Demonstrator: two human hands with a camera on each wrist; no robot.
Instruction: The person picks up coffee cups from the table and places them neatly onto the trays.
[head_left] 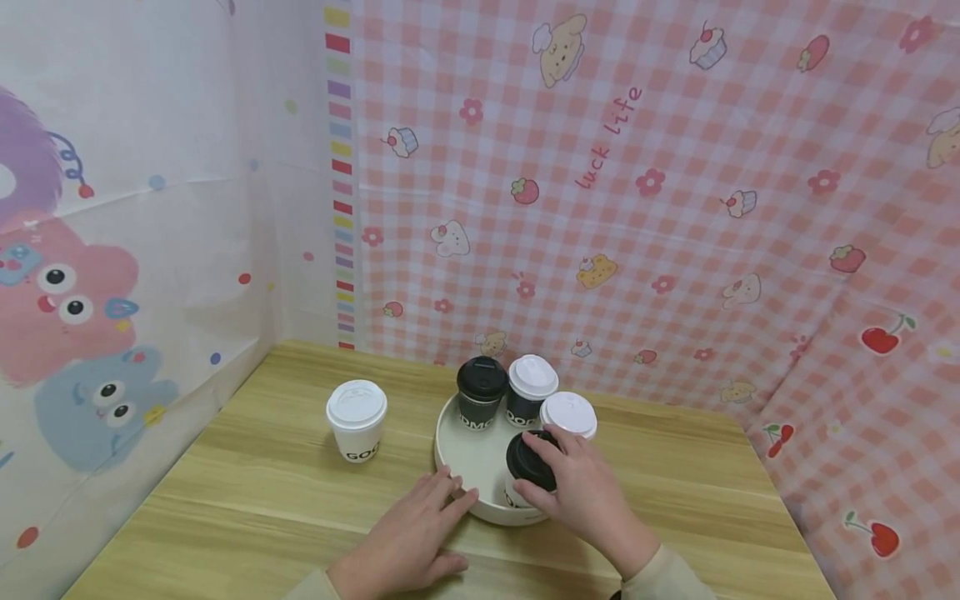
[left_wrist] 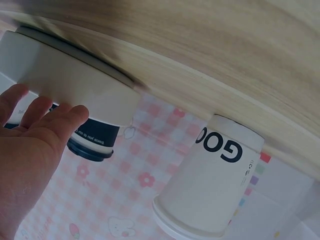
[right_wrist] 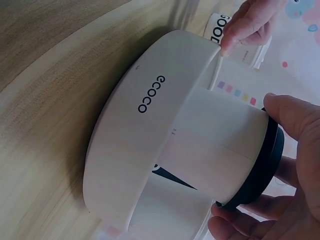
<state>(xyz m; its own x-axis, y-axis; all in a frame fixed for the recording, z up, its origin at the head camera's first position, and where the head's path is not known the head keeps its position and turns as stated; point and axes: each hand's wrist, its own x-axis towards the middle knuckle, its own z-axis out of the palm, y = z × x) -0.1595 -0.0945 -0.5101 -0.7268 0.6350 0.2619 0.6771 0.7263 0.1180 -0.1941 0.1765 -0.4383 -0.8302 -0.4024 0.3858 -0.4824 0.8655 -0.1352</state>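
A round white tray [head_left: 467, 454] with a raised rim stands on the table and bears several lidded paper cups. In the head view my right hand [head_left: 592, 496] grips the black lid of a white paper cup [head_left: 529, 463] at the tray's near right; the right wrist view shows thumb and fingers around the lid's edge. My left hand [head_left: 408, 533] touches the near left rim with fairly straight fingertips. Behind the gripped cup are a black-lidded cup [head_left: 480, 392], a dark cup with a white lid [head_left: 531, 388] and another white-lidded cup [head_left: 570, 414], partly hidden by my right hand.
A white paper cup [head_left: 357, 421] with a white lid stands on the wooden table [head_left: 247, 467], left of the tray. Pink checked cloth [head_left: 600, 208] hangs behind the table and down its right side. A white printed cloth [head_left: 195, 208] hangs at the left.
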